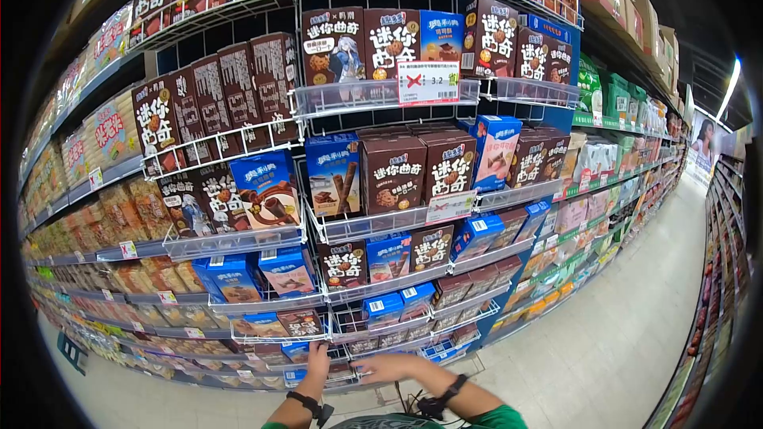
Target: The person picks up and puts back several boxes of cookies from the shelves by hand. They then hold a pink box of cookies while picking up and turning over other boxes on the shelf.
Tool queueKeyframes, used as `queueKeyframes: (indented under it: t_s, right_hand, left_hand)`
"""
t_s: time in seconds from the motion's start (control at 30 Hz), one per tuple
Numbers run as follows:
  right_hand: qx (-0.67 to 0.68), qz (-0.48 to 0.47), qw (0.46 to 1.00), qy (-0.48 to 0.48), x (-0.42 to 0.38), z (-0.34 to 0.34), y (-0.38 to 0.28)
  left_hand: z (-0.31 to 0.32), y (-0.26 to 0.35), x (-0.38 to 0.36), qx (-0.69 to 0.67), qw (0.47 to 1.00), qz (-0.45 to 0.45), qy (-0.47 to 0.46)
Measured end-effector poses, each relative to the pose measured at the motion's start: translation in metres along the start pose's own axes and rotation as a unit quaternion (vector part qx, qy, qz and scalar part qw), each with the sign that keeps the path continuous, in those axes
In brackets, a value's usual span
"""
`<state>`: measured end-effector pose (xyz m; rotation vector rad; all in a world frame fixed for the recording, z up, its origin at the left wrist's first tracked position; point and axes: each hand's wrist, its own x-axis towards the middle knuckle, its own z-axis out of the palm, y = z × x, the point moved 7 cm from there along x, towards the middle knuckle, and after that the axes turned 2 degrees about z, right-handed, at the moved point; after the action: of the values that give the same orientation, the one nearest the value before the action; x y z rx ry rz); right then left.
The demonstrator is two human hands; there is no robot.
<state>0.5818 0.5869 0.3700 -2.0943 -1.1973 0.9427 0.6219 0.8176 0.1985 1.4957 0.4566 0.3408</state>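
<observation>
My left hand (317, 359) reaches up to the lower wire shelf, its fingertips by the shelf edge and beside a blue box (295, 350). Whether those fingers grip anything is too small to make out. To its right, my right hand (387, 367) is held low before the bottom shelves, fingers stretched out to the left with nothing visible in them. Dark wristbands circle both wrists. Just above the hands stand brown cookie boxes (300, 322) and blue biscuit boxes (383, 307) in wire trays.
A wire display rack (397, 226) with clear front strips and a price card (428, 82) rises in front of me. Bagged snacks (119, 214) line the shelves at left. An aisle floor (588, 318) runs off to the right, past another shelf (707, 302).
</observation>
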Motion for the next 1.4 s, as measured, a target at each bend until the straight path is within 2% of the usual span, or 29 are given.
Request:
queueKeyframes:
  t_s: [0.03, 0.1, 0.13, 0.17, 0.2, 0.23, 0.27, 0.3, 0.33, 0.4, 0.43, 0.47, 0.5, 0.53, 0.57, 0.6, 0.67, 0.77, 0.87, 0.9, 1.0, 1.07, 1.13, 1.2, 1.23, 1.3, 1.33, 1.37, 1.4]
  right_hand:
    - [0.001, -0.009, 0.999, 0.030, -0.041, -0.032, -0.029]
    - [-0.021, -0.037, 0.991, 0.129, -0.114, -0.093, -0.053]
    - [-0.033, -0.003, 0.981, 0.189, -0.160, -0.133, -0.087]
    - [-0.078, -0.108, 0.943, 0.304, -0.195, -0.170, -0.088]
    - [-0.158, -0.018, 0.926, 0.343, -0.236, -0.208, -0.109]
    - [-0.121, -0.003, 0.881, 0.458, -0.275, -0.247, -0.114]
    - [-0.103, -0.084, 0.807, 0.575, -0.312, -0.283, -0.124]
    - [-0.107, 0.022, 0.770, 0.629, -0.347, -0.326, -0.133]
    - [-0.180, -0.053, 0.732, 0.655, -0.366, -0.357, -0.166]
    - [-0.317, -0.057, 0.656, 0.683, -0.406, -0.423, -0.174]
    - [-0.329, -0.004, 0.657, 0.679, -0.424, -0.456, -0.174]
    - [-0.261, -0.008, 0.622, 0.738, -0.410, -0.432, -0.216]
    - [-0.352, 0.080, 0.563, 0.743, -0.416, -0.446, -0.225]
    - [-0.402, 0.011, 0.539, 0.740, -0.410, -0.440, -0.238]
    - [-0.509, 0.045, 0.475, 0.716, -0.418, -0.464, -0.239]
    - [-0.523, -0.006, 0.485, 0.701, -0.413, -0.465, -0.247]
    - [-0.528, 0.071, 0.438, 0.724, -0.413, -0.473, -0.252]
    - [-0.565, 0.081, 0.421, 0.705, -0.412, -0.502, -0.248]
    - [-0.534, 0.098, 0.461, 0.702, -0.400, -0.503, -0.253]
    - [-0.516, 0.115, 0.479, 0.701, -0.393, -0.493, -0.260]
    - [-0.552, 0.071, 0.457, 0.694, -0.396, -0.508, -0.255]
    - [-0.561, 0.058, 0.438, 0.700, -0.403, -0.522, -0.257]
    - [-0.571, 0.045, 0.415, 0.707, -0.406, -0.523, -0.265]
    - [-0.591, 0.116, 0.397, 0.693, -0.406, -0.532, -0.269]
    - [-0.575, 0.095, 0.437, 0.686, -0.408, -0.542, -0.269]
    - [-0.554, 0.097, 0.486, 0.669, -0.405, -0.552, -0.272]
    - [-0.439, 0.259, 0.510, 0.693, -0.425, -0.632, -0.231]
    - [-0.505, 0.124, 0.514, 0.683, -0.404, -0.543, -0.277]
    - [-0.529, 0.093, 0.498, 0.681, -0.406, -0.550, -0.274]
  left_hand:
    - [0.003, -0.002, -0.002, -0.010, 0.997, -0.070, -0.029]
    - [0.001, -0.016, 0.004, -0.020, 0.997, -0.073, -0.033]
    - [0.002, -0.018, 0.008, -0.014, 0.997, -0.066, -0.025]
    - [0.003, -0.022, 0.014, 0.008, 0.997, -0.058, -0.041]
    - [0.002, -0.031, 0.019, 0.032, 0.996, -0.054, -0.059]
    - [0.002, -0.033, 0.020, 0.015, 0.997, -0.068, -0.044]
    - [0.004, -0.028, 0.020, -0.002, 0.996, -0.082, -0.027]
    - [0.004, -0.028, 0.022, -0.019, 0.996, -0.081, -0.011]
    - [0.005, -0.027, 0.027, -0.039, 0.996, -0.076, 0.006]
    - [0.003, -0.032, 0.038, -0.020, 0.996, -0.092, 0.009]
    - [0.002, -0.033, 0.040, -0.023, 0.994, -0.107, 0.025]
    - [0.004, -0.032, 0.043, -0.028, 0.992, -0.119, 0.040]
    - [0.007, -0.018, 0.040, 0.020, 0.992, -0.113, 0.046]
    - [0.006, -0.008, 0.031, 0.068, 0.991, -0.108, 0.049]
    - [0.002, -0.012, 0.032, 0.076, 0.992, -0.074, 0.063]
    - [0.002, -0.013, 0.037, 0.081, 0.993, -0.037, 0.075]
    - [-0.001, -0.019, 0.037, 0.124, 0.989, 0.014, 0.078]
    - [0.012, 0.019, 0.011, 0.215, 0.965, 0.122, 0.091]
    - [0.001, -0.002, 0.028, 0.240, 0.961, 0.090, 0.104]
    - [0.000, 0.008, 0.027, 0.281, 0.945, 0.119, 0.121]
    - [-0.007, 0.025, 0.027, 0.287, 0.933, 0.164, 0.143]
    - [-0.001, 0.044, 0.015, 0.297, 0.932, 0.138, 0.153]
    - [0.004, 0.043, 0.008, 0.309, 0.938, 0.033, 0.154]
    - [0.017, 0.047, 0.003, 0.279, 0.952, 0.011, 0.129]
    - [-0.015, -0.060, 0.065, 0.241, 0.962, -0.010, 0.128]
    - [-0.005, -0.058, 0.064, 0.183, 0.973, 0.009, 0.137]
    - [-0.006, -0.066, 0.067, 0.150, 0.980, 0.019, 0.128]
    - [-0.004, -0.069, 0.074, 0.118, 0.985, 0.029, 0.120]
    - [0.003, -0.030, 0.052, 0.199, 0.972, 0.033, 0.125]
